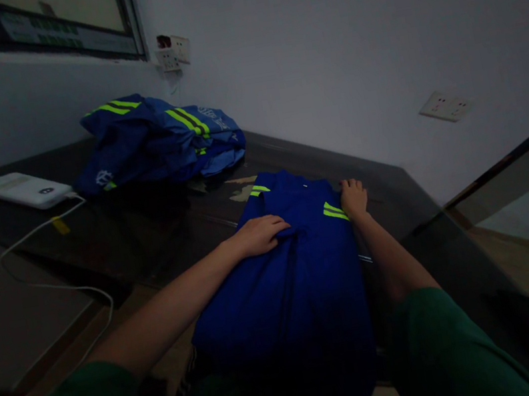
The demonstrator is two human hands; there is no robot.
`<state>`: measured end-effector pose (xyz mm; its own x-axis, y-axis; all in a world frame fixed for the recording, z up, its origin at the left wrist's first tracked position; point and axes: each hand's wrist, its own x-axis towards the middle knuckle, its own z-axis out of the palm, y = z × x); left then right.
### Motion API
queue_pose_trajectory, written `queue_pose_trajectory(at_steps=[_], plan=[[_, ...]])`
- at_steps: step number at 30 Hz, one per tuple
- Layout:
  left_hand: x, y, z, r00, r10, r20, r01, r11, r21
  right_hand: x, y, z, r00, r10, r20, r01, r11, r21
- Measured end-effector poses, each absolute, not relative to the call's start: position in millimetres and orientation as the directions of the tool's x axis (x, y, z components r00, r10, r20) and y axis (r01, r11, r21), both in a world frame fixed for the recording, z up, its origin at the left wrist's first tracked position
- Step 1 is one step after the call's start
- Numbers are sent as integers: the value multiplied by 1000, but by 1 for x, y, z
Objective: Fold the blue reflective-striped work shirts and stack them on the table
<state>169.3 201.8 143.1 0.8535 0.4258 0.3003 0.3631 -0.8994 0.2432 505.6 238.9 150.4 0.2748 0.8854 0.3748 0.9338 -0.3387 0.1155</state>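
Mid-frame, the half-curled left hand (261, 234) and loosely bent right hand (354, 198) touch a blue garment (324, 266), grips unclear; light, even strokes should smooth it best.

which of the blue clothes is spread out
The nearer blue garment, with the left hand on it and the right hand at its edge. It lies spread out, whereas the blue clothing behind is crumpled in a heap.

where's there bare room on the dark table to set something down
Bare table shows right of the right hand, and in front of the clothing pile, between the white device and the spread blue garment. It's crowded under that garment and the left hand, and at the back left, around pile and device.
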Motion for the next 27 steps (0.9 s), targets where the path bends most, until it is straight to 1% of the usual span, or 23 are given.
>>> queue_pose_trajectory(at_steps=[2,4,5,7,9,10,11,12,14,16,18,19,21,22,25,27], plan=[[169,201,144,851,423,312,351,-899,260,496,232,165,165,897,410,978,-203,51],[170,200,146,848,430,310,351,-894,279,478,216,182,4,907,420,999,18,-48],[171,199,147,847,432,311,350,-892,286,466,205,190,-90,909,408,983,147,-111],[173,198,149,846,430,314,345,-892,292,438,178,203,-301,890,342,883,396,-252],[174,197,149,848,424,319,337,-894,295,411,150,212,-521,819,239,735,573,-361],[175,197,149,847,424,320,336,-894,296,400,140,214,-612,769,184,679,630,-377],[176,196,148,844,431,319,343,-891,298,391,131,214,-682,721,123,644,672,-365],[178,196,148,839,444,316,357,-885,298,385,126,214,-727,684,64,632,703,-325],[179,196,146,827,473,303,391,-872,293,378,122,212,-756,654,-31,646,737,-200],[180,197,144,825,483,293,405,-868,288,379,125,211,-744,665,-66,668,740,-84],[180,198,143,828,477,294,396,-870,295,384,127,214,-735,674,-69,678,735,-36],[180,198,143,828,476,297,392,-870,299,387,128,217,-732,678,-67,681,732,-40],[178,198,144,831,464,306,378,-876,299,395,127,222,-723,689,-45,690,718,-92],[178,197,145,843,437,314,351,-889,294,398,126,225,-714,700,-24,696,706,-132],[176,195,150,890,297,347,216,-943,253,407,122,226,-672,739,43,704,656,-272],[175,192,153,902,238,361,165,-961,221,411,121,221,-647,759,65,694,623,-362]])
